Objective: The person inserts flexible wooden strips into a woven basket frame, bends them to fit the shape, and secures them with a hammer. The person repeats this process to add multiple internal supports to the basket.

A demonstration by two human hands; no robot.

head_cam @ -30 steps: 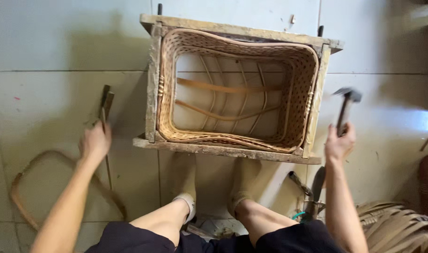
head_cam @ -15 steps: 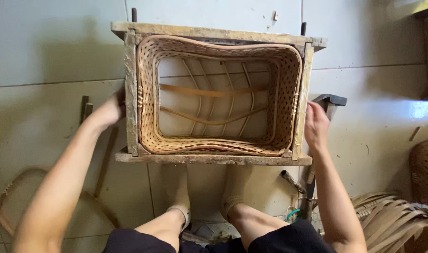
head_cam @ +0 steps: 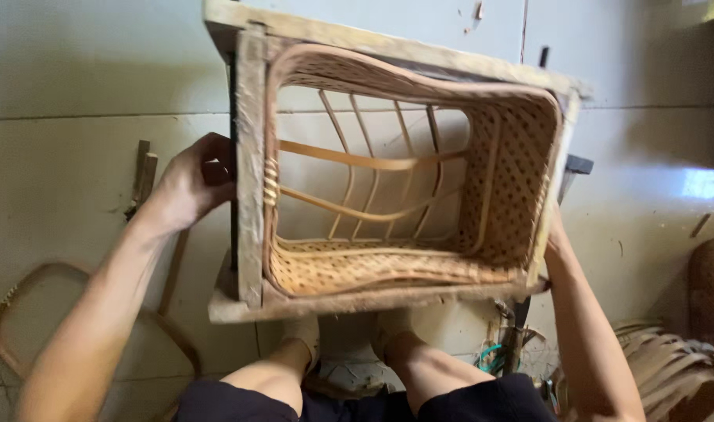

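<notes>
Seated on the tiled floor (head_cam: 68,94), a person grips a wooden frame (head_cam: 250,164) holding a half-woven basket (head_cam: 419,258). Left hand (head_cam: 189,184) fingers curl around its side; right hand (head_cam: 554,234) is mostly hidden, grip unclear, steadying it tilted.

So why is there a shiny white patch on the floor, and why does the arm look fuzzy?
In the head view, daylight bounces off the glossy pale floor tiles, making glare at the right. The left hand and forearm look smeared by motion blur. The woven rattan basket in its rough wooden frame stays fairly sharp, throwing a soft shadow on the floor beneath it.
</notes>
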